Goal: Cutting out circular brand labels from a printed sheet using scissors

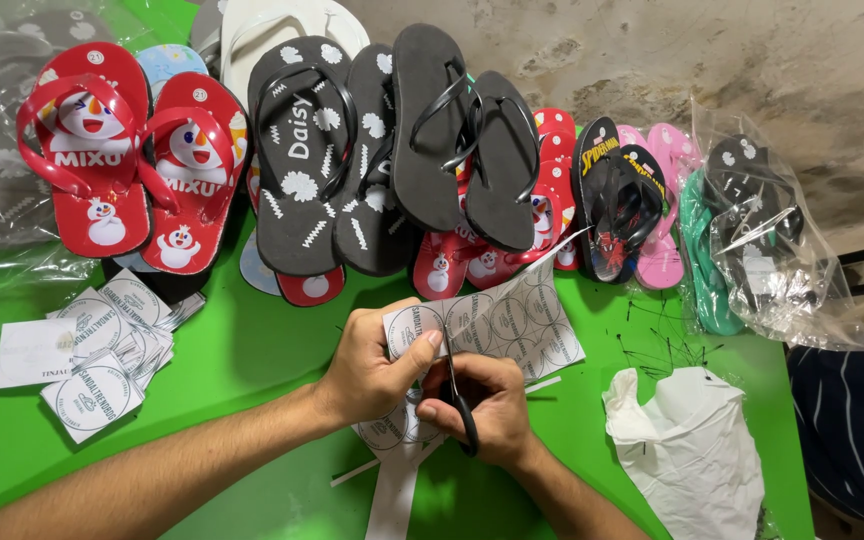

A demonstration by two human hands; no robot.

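The left hand [367,370] pinches the sheet of round labels [512,320] taut above the green counter [262,350] so that the right hand [487,405], closed around black scissors [455,385], can cut it, with trimmed labels [102,350] stacked at left.

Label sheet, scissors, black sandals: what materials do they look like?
Label sheet, pinched by the left hand: thin white paper, matte; it bends and cuts into flat strips. Scissors in the right hand: dark blades, likely metal, with black plastic-looking handles. Black sandals: matte foam-like soles, probably rubber; glossy straps.
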